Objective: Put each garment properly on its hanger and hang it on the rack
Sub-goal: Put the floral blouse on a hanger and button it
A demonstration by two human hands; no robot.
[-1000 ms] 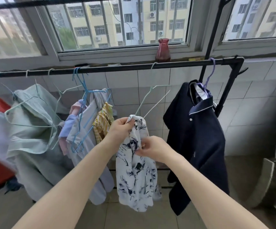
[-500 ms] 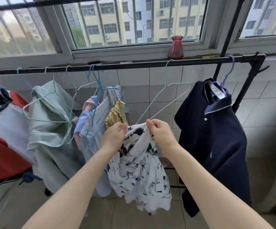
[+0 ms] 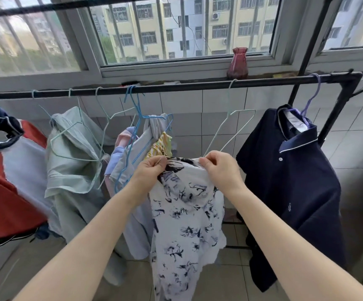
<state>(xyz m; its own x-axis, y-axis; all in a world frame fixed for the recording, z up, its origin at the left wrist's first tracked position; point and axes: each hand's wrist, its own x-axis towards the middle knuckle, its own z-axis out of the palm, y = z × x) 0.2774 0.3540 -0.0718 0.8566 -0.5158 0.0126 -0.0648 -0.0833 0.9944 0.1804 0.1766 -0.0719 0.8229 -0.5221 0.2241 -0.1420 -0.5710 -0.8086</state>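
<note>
- A second ago we were bunching the white floral-print garment (image 3: 189, 213) in front of us; now its top edge is drawn out flat between our two hands, so we have found the opening and are spreading it.
- Our left hand (image 3: 149, 170) pinches the left end of that edge between thumb and forefinger, the other fingers curled under.
- Our right hand (image 3: 221, 170) pinches the right end the same way, thumb on top and fingertips pressed into the cloth.
- The garment hangs down from both pinches, near us and in front of the rack, with its hem well below our forearms.
- The empty pale-green wire hanger (image 3: 230, 129) hangs on the black rack bar (image 3: 198, 85) just beyond our right hand, and its lower tip appears to meet the held edge; we cannot tell whether it has entered the fabric.
- We judge that the spread opening readies the garment for the hanger, so the next step is likely working one hanger arm inside.
- To the right, the navy polo shirt (image 3: 295, 181) already sits on its purple hanger (image 3: 311, 98), so that one looks finished.
- To the left, a pale-green shirt (image 3: 71, 166) and a crowded bundle on blue hangers (image 3: 137, 131) hang askew and seem to need attention.
- A red glass vase (image 3: 238, 63) stands on the far windowsill.
</note>
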